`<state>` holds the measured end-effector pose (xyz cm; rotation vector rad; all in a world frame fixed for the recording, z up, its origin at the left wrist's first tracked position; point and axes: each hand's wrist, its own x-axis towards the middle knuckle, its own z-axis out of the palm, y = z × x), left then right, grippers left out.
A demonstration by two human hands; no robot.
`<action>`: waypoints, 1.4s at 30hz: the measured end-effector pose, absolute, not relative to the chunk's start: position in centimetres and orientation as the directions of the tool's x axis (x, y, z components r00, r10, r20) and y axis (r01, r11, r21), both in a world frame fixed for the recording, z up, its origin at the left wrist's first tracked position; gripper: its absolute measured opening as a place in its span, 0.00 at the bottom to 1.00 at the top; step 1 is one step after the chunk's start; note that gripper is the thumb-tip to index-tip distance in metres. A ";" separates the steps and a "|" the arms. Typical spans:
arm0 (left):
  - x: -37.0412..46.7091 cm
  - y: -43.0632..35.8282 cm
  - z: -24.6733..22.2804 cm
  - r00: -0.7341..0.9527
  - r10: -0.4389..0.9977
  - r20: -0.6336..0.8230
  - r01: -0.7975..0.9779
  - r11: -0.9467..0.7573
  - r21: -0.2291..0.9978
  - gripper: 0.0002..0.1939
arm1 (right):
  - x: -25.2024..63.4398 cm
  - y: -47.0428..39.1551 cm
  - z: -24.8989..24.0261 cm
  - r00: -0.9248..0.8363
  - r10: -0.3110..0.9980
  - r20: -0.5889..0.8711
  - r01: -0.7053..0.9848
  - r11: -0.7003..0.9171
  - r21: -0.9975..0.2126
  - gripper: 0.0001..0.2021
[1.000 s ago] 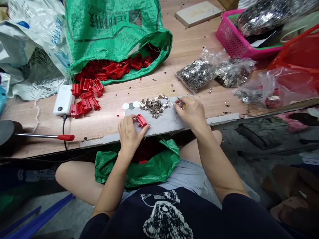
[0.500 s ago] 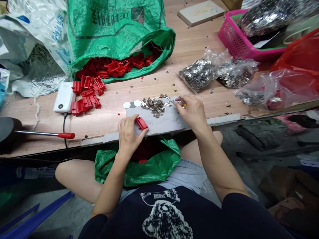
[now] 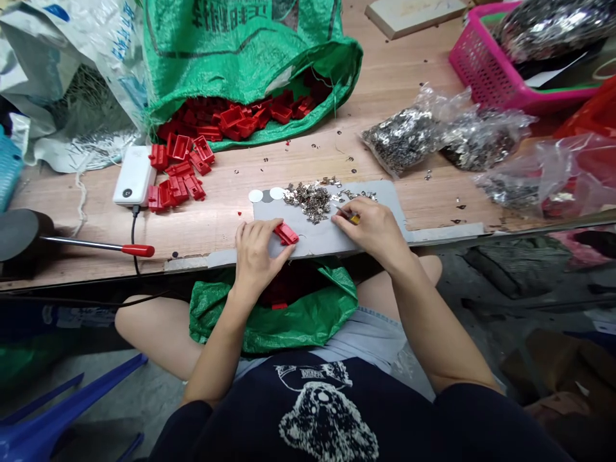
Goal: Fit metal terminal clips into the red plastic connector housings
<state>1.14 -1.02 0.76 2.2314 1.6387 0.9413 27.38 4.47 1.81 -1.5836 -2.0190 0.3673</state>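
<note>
My left hand (image 3: 258, 255) rests at the near edge of a grey mat (image 3: 346, 240), thumb and fingers closed around a small red plastic housing (image 3: 287, 234). In my right hand (image 3: 378, 232) is a pair of tweezers (image 3: 354, 219) with a bit of yellow on it, its thin tip pointing left over the mat. Whether the tip grips a small part is too small to tell. Just beyond both hands lies a pile of small metal pieces (image 3: 315, 200). White round discs (image 3: 256, 196) sit at the mat's far left corner.
A green woven sack (image 3: 250, 58) spills red housings (image 3: 179, 173) onto the table, beside a white power bank (image 3: 135, 176). Bags of metal parts (image 3: 407, 138) and a pink basket (image 3: 486, 70) stand right. A red-tipped lever (image 3: 137, 250) juts in from the left. Another green sack (image 3: 289, 327) lies on my lap.
My right hand has come left and closer to me with the tweezers, from the right of the metal pile toward the red housing. My left hand keeps its hold. The view has shifted slightly.
</note>
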 end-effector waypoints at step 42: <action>0.7 -0.4 1.2 0.207 0.809 0.551 0.633 -0.539 0.555 0.19 | 19.9 1.2 4.3 -0.292 0.946 0.141 0.428 0.261 -0.865 0.09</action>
